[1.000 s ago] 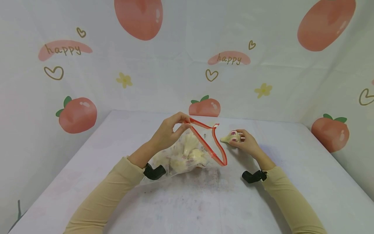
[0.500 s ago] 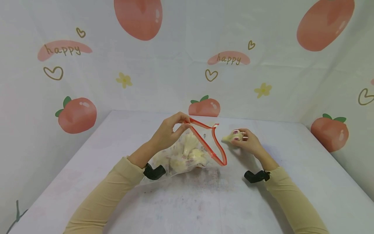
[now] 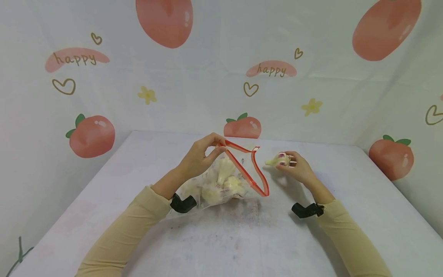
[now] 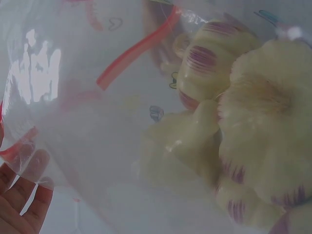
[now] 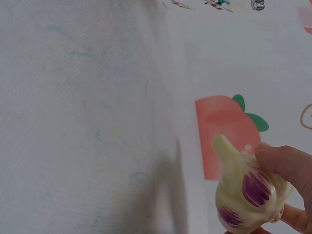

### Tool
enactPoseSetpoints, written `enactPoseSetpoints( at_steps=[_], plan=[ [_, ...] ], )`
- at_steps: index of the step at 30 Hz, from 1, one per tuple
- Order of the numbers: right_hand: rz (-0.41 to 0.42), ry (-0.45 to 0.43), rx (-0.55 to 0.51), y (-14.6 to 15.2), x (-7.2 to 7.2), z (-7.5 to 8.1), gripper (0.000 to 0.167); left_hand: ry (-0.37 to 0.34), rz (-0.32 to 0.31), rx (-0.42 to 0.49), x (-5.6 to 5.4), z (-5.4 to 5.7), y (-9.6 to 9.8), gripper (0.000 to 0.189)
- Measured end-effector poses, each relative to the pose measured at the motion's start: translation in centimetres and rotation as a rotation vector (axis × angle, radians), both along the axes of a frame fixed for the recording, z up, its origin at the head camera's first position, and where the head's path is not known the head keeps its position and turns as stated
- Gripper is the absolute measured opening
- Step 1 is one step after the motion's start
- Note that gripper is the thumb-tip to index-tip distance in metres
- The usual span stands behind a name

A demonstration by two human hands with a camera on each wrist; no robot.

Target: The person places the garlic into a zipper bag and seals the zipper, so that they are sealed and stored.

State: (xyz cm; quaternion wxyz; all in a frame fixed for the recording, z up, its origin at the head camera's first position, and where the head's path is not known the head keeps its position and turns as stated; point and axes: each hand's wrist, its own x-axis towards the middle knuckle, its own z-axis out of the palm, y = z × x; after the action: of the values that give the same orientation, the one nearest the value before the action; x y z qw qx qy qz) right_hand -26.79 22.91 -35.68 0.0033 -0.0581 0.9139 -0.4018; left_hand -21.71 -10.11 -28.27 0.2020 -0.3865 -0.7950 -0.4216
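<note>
A clear plastic zip bag (image 3: 207,175) with a red-edged mouth lies on its side, several garlic bulbs (image 3: 226,171) inside it. My left hand (image 3: 200,157) pinches the bag's upper rim between thumb and fingers, and the mouth gapes toward the right. To the right of that mouth, my right hand (image 3: 299,167) grips a single garlic bulb (image 3: 279,159), its stem pointing left at the bag. Purple streaks mark this bulb (image 5: 251,192) in the right wrist view. Seen from the left wrist, the bagged bulbs (image 4: 263,122) show through the film, close to the camera.
A white table (image 3: 221,242) carries the bag and has faint smudges in front of it. Behind stands a white backdrop (image 3: 194,84) printed with red fruit, hearts and yellow flowers. Black camera mounts (image 3: 183,203) sit on both wrists.
My right hand has drifted slightly to the right with the garlic bulb, a little farther from the bag's mouth. The left hand and the bag have stayed still.
</note>
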Motion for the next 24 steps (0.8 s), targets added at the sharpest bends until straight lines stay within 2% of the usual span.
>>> enactPoseSetpoints(
  at_steps=[24],
  plan=[
    [0.035, 0.059, -0.035, 0.0, 1.8, 1.8, 0.069, 0.005, 0.002, 0.005, 0.0, -0.1, 0.0, 0.011]
  ],
)
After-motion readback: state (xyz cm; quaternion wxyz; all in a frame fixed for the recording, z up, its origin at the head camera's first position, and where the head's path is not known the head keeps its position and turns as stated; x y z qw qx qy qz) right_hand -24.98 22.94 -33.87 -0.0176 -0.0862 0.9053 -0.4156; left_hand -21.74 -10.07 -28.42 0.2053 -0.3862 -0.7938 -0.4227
